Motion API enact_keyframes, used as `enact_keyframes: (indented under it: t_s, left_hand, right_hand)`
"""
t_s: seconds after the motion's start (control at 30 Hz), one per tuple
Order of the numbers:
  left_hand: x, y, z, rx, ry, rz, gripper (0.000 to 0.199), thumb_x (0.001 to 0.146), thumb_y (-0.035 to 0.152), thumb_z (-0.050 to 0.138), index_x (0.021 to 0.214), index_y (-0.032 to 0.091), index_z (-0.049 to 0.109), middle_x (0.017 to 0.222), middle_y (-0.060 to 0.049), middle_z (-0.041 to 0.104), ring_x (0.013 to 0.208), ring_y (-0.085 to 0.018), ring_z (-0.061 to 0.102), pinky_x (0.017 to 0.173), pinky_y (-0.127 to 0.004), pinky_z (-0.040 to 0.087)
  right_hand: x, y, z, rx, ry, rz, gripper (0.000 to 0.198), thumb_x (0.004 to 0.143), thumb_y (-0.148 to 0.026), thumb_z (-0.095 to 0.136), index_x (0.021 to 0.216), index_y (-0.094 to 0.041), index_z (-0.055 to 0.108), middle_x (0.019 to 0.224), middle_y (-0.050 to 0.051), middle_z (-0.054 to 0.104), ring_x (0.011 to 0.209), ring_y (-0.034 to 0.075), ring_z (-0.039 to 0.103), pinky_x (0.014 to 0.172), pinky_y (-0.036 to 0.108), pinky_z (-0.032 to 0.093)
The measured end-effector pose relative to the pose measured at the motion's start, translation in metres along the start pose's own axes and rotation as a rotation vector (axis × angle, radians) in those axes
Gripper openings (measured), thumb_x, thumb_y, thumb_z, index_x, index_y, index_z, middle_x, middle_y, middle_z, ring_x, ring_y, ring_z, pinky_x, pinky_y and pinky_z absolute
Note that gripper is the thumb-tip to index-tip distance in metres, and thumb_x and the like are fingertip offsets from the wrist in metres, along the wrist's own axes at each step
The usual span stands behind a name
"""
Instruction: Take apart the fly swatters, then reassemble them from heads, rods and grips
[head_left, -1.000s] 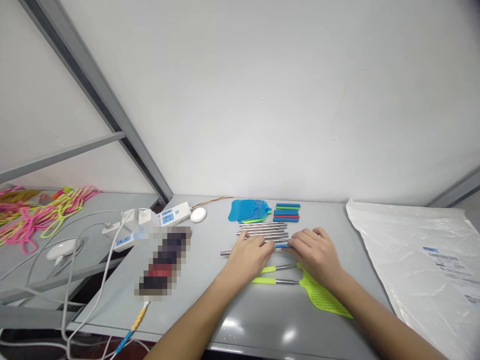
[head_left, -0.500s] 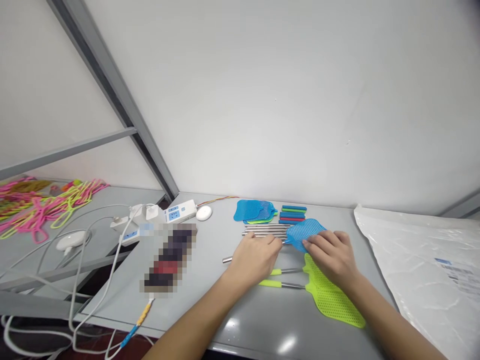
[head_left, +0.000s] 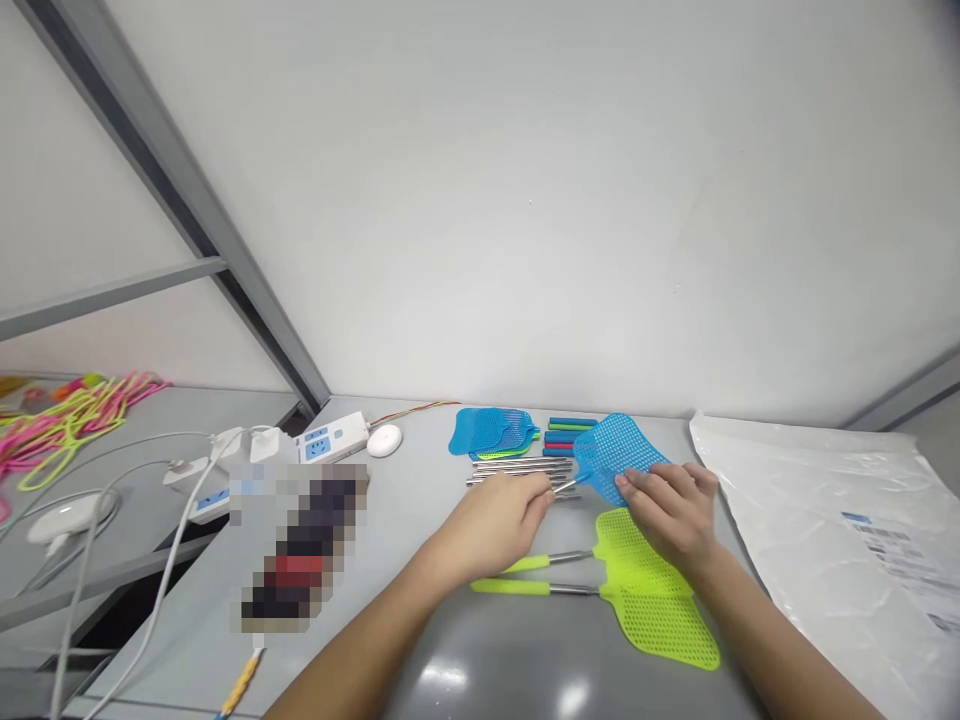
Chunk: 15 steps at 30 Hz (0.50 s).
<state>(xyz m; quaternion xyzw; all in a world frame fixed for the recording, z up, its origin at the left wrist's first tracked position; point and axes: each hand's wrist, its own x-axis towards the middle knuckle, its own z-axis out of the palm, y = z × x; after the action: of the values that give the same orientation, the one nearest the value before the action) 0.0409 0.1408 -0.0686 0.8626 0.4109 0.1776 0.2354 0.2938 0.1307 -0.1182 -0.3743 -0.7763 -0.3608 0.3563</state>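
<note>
A blue fly swatter head (head_left: pixel 619 448) is tilted above the table, its lower right edge gripped in my right hand (head_left: pixel 673 512). My left hand (head_left: pixel 496 522) closes around a thin metal rod (head_left: pixel 565 487) that meets the neck of this blue head; the rod's other end is hidden. Just below my hands lie two lime green fly swatters, the nearer one (head_left: pixel 664 622) and the farther one (head_left: pixel 628 540) overlapping, both with green grips and metal shafts. Beyond my left hand are several loose metal rods (head_left: pixel 517 466).
Stacked blue swatter heads (head_left: pixel 487 430) and several coloured grip tubes (head_left: pixel 571 424) lie near the wall. A white plastic package (head_left: pixel 817 530) covers the right side. Power strips (head_left: pixel 330 437), a white puck (head_left: pixel 385 440), cables and a pixelated object (head_left: pixel 311 550) occupy the left.
The view has shifted, so the table's things sit farther left. The blue head has turned, showing more of its mesh. The rod end left of my left hand no longer shows.
</note>
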Motion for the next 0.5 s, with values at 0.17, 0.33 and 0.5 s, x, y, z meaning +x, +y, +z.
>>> enact_keyframes:
  t_s: [0.17,0.33,0.5]
  left_hand:
    - [0.000,-0.004,-0.006,-0.145,-0.060,-0.008,0.031,0.093,0.031,0.033,0.068,0.019,0.046,0.068,0.001,0.055,0.065,-0.014,0.049,0.060,-0.026,0.035]
    - [-0.001,-0.005,0.003,-0.448,-0.191,-0.179,0.029,0.091,0.042,0.036,0.076,0.021,0.049,0.074,0.001,0.051,0.061,-0.012,0.047,0.046,-0.021,0.035]
    - [0.000,-0.004,0.017,-0.967,-0.388,-0.342,0.033,0.090,0.052,0.037,0.094,0.023,0.051,0.061,0.007,0.033,0.042,-0.006,0.029,0.037,-0.018,0.034]
  right_hand:
    - [0.001,0.001,0.000,-0.009,0.029,-0.004,0.016,0.078,-0.011,0.069,0.076,-0.023,0.058,0.076,-0.006,0.071,0.073,0.013,0.056,0.074,0.033,0.031]
    - [0.003,0.002,0.003,-0.009,0.028,0.019,0.015,0.079,-0.010,0.067,0.079,-0.022,0.058,0.076,-0.005,0.071,0.073,0.013,0.056,0.075,0.034,0.031]
    - [0.003,-0.004,0.006,0.097,-0.009,0.037,0.012,0.082,-0.011,0.061,0.079,-0.022,0.058,0.079,-0.002,0.071,0.078,0.014,0.058,0.080,0.034,0.036]
